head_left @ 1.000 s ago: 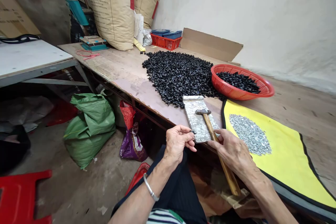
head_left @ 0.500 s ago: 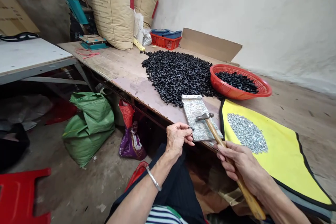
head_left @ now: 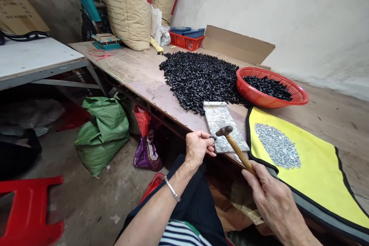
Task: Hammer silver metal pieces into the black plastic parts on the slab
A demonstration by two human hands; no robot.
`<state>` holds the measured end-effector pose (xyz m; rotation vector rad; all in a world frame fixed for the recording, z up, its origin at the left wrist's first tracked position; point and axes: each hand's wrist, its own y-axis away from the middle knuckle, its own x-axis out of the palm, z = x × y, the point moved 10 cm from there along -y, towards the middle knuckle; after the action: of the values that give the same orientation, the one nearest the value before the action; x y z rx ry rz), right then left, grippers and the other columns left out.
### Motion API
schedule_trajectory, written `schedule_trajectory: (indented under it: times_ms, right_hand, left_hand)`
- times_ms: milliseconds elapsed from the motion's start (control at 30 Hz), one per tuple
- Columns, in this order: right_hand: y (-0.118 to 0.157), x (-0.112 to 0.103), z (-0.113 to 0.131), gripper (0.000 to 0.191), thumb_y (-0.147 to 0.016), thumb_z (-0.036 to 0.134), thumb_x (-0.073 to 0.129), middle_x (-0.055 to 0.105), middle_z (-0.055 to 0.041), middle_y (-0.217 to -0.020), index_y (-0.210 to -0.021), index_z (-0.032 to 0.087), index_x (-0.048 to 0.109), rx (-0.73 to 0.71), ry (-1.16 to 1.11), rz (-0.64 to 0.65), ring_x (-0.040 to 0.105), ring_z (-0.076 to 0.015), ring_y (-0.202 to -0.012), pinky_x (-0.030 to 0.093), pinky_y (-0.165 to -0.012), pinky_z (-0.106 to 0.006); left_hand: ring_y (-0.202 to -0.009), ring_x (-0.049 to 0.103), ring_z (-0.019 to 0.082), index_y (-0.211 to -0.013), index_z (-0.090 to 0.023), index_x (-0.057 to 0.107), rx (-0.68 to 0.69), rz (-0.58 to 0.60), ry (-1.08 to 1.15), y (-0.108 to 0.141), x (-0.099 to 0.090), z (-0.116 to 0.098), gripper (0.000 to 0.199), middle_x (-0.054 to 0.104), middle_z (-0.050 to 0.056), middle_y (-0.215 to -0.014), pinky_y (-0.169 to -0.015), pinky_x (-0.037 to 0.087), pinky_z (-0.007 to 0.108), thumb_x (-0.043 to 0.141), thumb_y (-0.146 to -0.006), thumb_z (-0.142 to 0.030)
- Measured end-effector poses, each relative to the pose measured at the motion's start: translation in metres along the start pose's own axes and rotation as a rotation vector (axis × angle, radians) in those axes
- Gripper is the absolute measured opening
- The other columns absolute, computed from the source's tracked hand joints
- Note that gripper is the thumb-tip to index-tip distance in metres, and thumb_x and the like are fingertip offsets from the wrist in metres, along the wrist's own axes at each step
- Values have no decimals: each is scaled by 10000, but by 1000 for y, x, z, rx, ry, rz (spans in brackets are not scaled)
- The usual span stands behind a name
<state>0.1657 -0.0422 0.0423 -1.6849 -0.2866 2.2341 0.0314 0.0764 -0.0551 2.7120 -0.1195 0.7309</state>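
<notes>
My left hand point(head_left: 199, 147) pinches a small black piece point(head_left: 213, 137) at the left edge of a worn, silvery metal plate point(head_left: 226, 127). My right hand point(head_left: 272, 192) is wrapped round the wooden handle of a hammer point(head_left: 238, 150). The hammer's head is over the plate, just right of my left fingertips; whether it touches the plate I cannot tell. Behind the plate spreads a large heap of small black pieces point(head_left: 201, 78). Small silvery pieces point(head_left: 278, 146) lie on a yellow cloth point(head_left: 317, 161) to the right.
A red basket point(head_left: 273, 103) with black pieces stands behind the cloth. Farther back are a red crate point(head_left: 186, 41), a cardboard strip point(head_left: 239, 45) and tall paper sacks point(head_left: 127, 7). A green sack point(head_left: 102, 134), a purple bag point(head_left: 147, 153) and a red stool point(head_left: 31, 211) are on the floor at left.
The grip of my right hand on the hammer looks different, with the palm turned more downward, and the hammer head is tilted differently. The whole view has shifted slightly.
</notes>
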Motion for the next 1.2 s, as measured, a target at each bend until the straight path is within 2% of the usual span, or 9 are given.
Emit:
schedule_trajectory:
  times_ms: [133,333,500,567,733,900,1000,1100,1200]
  right_hand:
    - [1,-17,9,356,-855,408,404,708,-85,-829,-1058,182,590,-16,35,-114,649,-185,-563,491,-531,-271]
    - [3,-7,22,368,-884,339,376,707,-113,-895,-1135,146,565,-125,87,-99,670,-211,-627,506,-532,-287]
    - [4,-27,31,328,-876,303,429,701,-102,-949,-1141,160,559,-153,127,-239,678,-191,-661,516,-577,-254]
    - [5,-28,38,321,-874,273,431,702,-115,-928,-1128,130,563,-184,157,-263,666,-185,-589,506,-536,-257]
    - [6,-9,46,346,-891,249,361,700,-95,-684,-1063,67,600,-238,282,-156,541,-165,-323,393,-330,-276]
    - [7,-25,41,326,-886,268,405,709,-136,-863,-1099,88,574,-209,204,-243,656,-188,-540,474,-452,-252]
    - [5,-27,43,328,-884,273,414,699,-138,-938,-1129,106,554,-228,193,-235,676,-194,-629,502,-519,-251]
    - [4,-32,45,341,-879,287,423,701,-106,-946,-1155,134,552,-220,187,-241,670,-178,-607,509,-538,-247]
    - [6,-41,41,376,-855,291,483,707,-87,-913,-1196,141,538,-126,212,-345,649,-154,-545,504,-543,-236]
  left_hand:
    - [-340,496,91,-587,-98,562,10,12,-17,-1,0,-1,163,547,-5,-436,-300,476,227,682,-511,-177]
    - [-344,502,96,-572,-102,553,-3,7,-23,-2,-2,-1,178,548,-1,-440,-304,482,235,697,-504,-182]
    - [-340,500,101,-586,-102,556,-4,6,-21,-3,-1,0,166,547,-3,-435,-301,478,241,686,-505,-167]
    - [-339,501,100,-577,-102,554,-4,5,-27,-3,-1,0,150,549,-2,-437,-298,475,238,676,-507,-155]
    - [-332,498,99,-545,-106,535,-4,-9,-35,-4,-1,0,124,536,-8,-410,-304,483,239,652,-511,-129]
    - [-329,500,98,-561,-104,545,-5,1,-42,-4,-1,-1,112,538,-8,-409,-309,488,239,643,-514,-129]
    - [-332,505,100,-562,-105,538,-5,0,-42,-4,-3,-3,126,547,-3,-419,-307,486,238,650,-513,-135]
    - [-331,504,103,-563,-104,528,-7,2,-50,-5,-3,-5,122,546,-3,-415,-302,482,240,640,-518,-123]
    - [-325,499,103,-557,-105,524,-12,4,-61,-6,-2,-6,97,540,-8,-404,-296,479,242,613,-518,-98]
